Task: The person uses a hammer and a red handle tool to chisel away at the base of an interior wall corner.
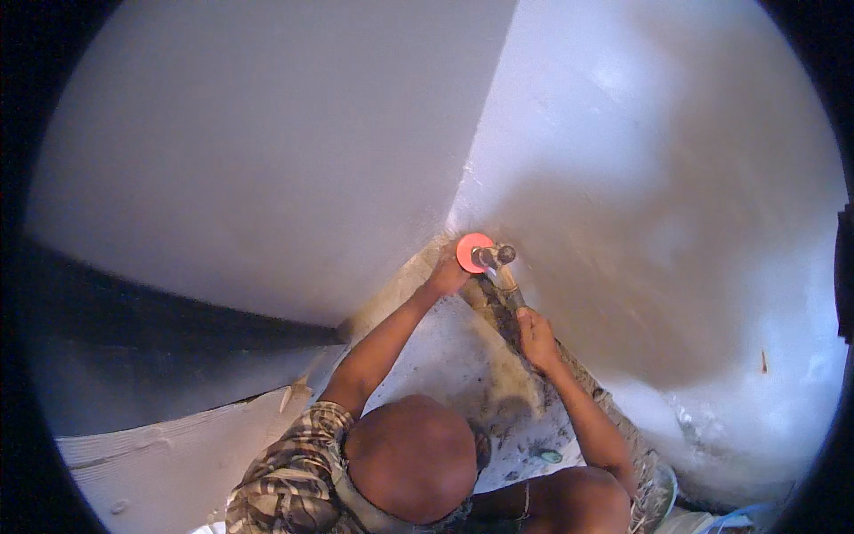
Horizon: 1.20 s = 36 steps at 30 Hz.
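Note:
My left hand (449,271) is closed around a chisel, low in the corner where two walls meet. The chisel's round orange hand guard (468,254) sits above my fist; its blade is hidden. My right hand (537,341) grips the handle of a hammer (504,277). The hammer's dark metal head is right over the guard and hides the chisel's struck end, so I cannot tell whether they touch. Beneath my hands, along the foot of the right wall, runs a rough strip of broken, dirty material (487,305).
A smooth grey wall (267,151) rises on the left, with a dark band (178,311) along its lower part. The pale right wall (712,222) stands close beside my right arm. Debris and a small green thing (551,457) lie on the floor. Light-blue tubing or cord (738,514) is at lower right.

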Each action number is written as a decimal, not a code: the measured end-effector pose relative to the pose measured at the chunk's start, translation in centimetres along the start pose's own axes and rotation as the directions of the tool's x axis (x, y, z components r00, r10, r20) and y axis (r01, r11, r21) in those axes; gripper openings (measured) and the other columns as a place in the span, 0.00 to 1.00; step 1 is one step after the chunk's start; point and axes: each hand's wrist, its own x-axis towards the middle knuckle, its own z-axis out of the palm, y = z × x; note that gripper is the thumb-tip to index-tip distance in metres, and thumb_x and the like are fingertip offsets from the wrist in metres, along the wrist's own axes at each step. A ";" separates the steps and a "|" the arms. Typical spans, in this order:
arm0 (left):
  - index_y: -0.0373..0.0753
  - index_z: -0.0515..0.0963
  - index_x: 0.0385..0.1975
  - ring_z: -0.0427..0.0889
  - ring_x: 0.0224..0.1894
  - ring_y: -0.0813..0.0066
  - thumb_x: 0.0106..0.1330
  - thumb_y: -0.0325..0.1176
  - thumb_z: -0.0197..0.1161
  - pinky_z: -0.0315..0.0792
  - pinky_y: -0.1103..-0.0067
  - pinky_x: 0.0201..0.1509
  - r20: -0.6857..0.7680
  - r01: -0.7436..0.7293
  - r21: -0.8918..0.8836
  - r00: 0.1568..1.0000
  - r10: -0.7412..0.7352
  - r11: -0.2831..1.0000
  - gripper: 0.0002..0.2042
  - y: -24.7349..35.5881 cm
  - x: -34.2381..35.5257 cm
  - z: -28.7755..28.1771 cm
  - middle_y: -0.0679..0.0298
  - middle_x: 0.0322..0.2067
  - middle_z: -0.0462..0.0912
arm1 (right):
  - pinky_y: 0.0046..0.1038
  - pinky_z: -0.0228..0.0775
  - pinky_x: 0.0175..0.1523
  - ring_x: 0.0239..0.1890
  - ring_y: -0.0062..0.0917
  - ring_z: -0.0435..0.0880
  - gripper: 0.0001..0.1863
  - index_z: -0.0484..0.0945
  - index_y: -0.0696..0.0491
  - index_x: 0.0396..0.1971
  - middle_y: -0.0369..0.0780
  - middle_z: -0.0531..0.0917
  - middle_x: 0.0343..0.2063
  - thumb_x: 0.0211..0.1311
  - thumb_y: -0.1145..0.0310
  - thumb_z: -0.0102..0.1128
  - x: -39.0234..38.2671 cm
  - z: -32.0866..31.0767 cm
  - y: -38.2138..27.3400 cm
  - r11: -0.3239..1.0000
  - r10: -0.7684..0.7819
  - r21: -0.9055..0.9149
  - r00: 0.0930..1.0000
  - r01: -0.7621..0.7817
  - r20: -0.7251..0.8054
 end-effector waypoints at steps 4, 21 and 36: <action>0.38 0.68 0.55 0.67 0.60 0.59 0.65 0.41 0.53 0.61 0.69 0.63 -0.032 0.099 0.041 0.995 -0.098 0.994 0.21 -0.5 -1.1 0.1 0.54 0.56 0.71 | 0.30 0.64 0.29 0.21 0.27 0.72 0.30 0.73 0.56 0.22 0.39 0.72 0.16 0.71 0.47 0.33 -3.4 -0.6 0.3 0.939 0.322 0.067 0.929 -0.338 0.183; 0.38 0.67 0.57 0.67 0.61 0.64 0.63 0.40 0.58 0.60 0.73 0.64 0.129 0.083 -0.171 0.990 -0.061 0.982 0.24 0.0 0.8 -2.5 0.57 0.57 0.70 | 0.36 0.71 0.38 0.27 0.35 0.77 0.23 0.71 0.58 0.41 0.44 0.76 0.20 0.69 0.50 0.39 1.9 -2.8 -3.6 0.967 -0.019 -0.249 0.995 0.043 0.096; 0.41 0.73 0.50 0.76 0.51 0.61 0.56 0.38 0.64 0.70 0.72 0.54 0.053 -0.193 0.004 0.980 0.193 0.981 0.21 3.7 -7.8 3.2 0.55 0.47 0.77 | 0.25 0.65 0.22 0.13 0.23 0.71 0.33 0.71 0.56 0.31 0.37 0.72 0.13 0.68 0.39 0.27 -6.1 -5.4 -9.3 0.794 0.394 0.409 0.892 -0.451 0.220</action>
